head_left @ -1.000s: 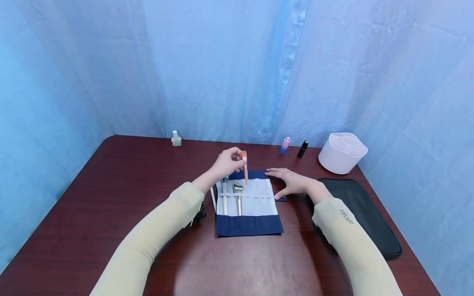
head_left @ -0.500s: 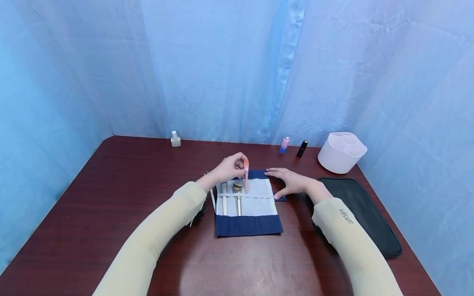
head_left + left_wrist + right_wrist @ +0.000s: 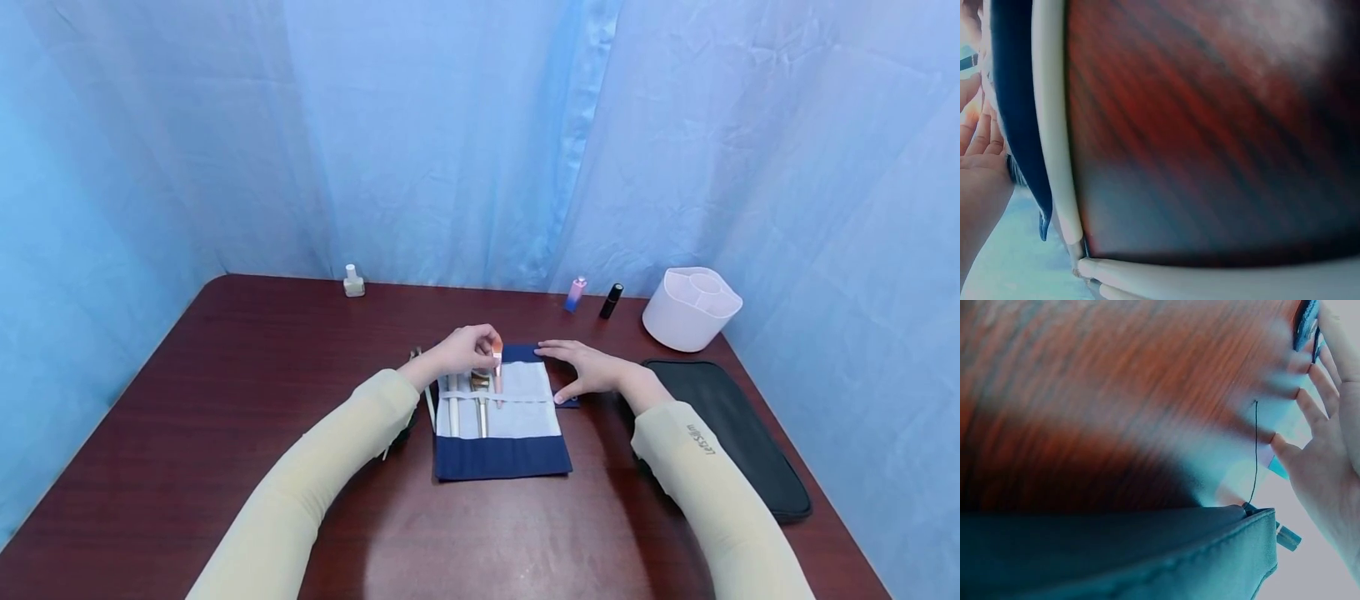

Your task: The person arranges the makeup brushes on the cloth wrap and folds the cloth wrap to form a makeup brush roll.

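Note:
My left hand [image 3: 463, 350] pinches a makeup brush [image 3: 498, 382] with orange bristles near its head, bristles up. Its pink handle reaches down to the pale elastic band [image 3: 528, 397] of an unfolded navy brush roll [image 3: 502, 458]; the lower tip shows just below the band. Left of it, a white-handled brush [image 3: 453, 417] and a metallic-handled brush [image 3: 482, 421] lie under the band. Fingers spread, my right hand [image 3: 587, 367] rests at the roll's right edge, holding nothing. The left wrist view catches the roll's navy edge [image 3: 1016, 94]; the right wrist view shows the right hand [image 3: 1325, 440].
Several slender brush handles [image 3: 430, 407] lie left of the roll, partly under my left sleeve. Toward the back stand a nail polish bottle [image 3: 354, 283], a pink-blue bottle [image 3: 575, 294], a black tube [image 3: 611, 302] and a white organizer [image 3: 690, 321]. A black case [image 3: 738, 442] lies at right.
My left hand has moved down toward the roll with the orange-bristled makeup brush, whose tip went from above the band to just below it. The right hand has stayed put.

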`<state>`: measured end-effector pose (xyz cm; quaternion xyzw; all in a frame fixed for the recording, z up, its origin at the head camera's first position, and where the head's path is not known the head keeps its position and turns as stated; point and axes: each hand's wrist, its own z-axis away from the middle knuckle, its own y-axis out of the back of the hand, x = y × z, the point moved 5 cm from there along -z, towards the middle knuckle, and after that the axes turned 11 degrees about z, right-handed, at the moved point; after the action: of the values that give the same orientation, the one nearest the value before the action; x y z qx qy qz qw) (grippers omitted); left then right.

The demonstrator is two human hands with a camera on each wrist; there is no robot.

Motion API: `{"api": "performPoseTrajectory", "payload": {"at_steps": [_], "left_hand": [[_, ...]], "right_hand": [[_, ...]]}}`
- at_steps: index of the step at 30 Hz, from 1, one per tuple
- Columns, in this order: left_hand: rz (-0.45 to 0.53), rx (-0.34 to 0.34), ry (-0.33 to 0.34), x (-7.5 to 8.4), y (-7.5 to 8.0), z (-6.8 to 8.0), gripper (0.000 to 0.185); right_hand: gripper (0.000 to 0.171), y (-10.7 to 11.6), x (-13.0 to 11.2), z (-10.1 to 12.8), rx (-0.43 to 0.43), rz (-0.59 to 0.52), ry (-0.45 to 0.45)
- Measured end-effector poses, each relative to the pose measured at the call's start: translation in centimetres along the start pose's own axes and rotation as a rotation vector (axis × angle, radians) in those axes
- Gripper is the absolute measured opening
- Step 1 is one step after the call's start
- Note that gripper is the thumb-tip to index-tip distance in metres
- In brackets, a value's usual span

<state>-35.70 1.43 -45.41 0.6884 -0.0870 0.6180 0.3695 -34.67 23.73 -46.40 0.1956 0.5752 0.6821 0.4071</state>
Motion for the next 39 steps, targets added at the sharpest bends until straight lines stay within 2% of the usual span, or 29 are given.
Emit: {"api": "performPoseTrajectory", "payload": {"at_steps": [8, 15, 21, 29, 33, 39], "left_hand": [[-0.064, -0.082, 0.024, -0.1, -0.3, 0.1, 0.023], [-0.067, -0.167, -0.001, -0.3, -0.8, 0.0, 0.018], [-0.070, -0.215, -0.017, -0.4, -1.1, 0.1, 0.014], [-0.137, -0.275, -0.074, 0.1, -1.3, 0.5, 0.005], [-0.168, -0.242, -0.072, 0.6, -0.6, 0.4, 0.011], [-0.188, -0.087, -0.072, 2.3, 2.3, 1.0, 0.026]], "right_hand": [[0.094, -0.1, 0.0, 0.0, -0.006, -0.011, 0.010], [0.094, -0.2, 0.1, 0.0, 0.002, -0.018, 0.010], [0.093, -0.2, 0.1, 0.1, -0.007, -0.022, 0.005], [0.094, 0.0, 0.2, -0.1, -0.009, -0.015, 0.002], [0.094, 0.0, 0.2, -0.1, -0.011, -0.019, 0.011], [0.094, 0.0, 0.5, 0.0, -0.004, -0.016, 0.004]]}}
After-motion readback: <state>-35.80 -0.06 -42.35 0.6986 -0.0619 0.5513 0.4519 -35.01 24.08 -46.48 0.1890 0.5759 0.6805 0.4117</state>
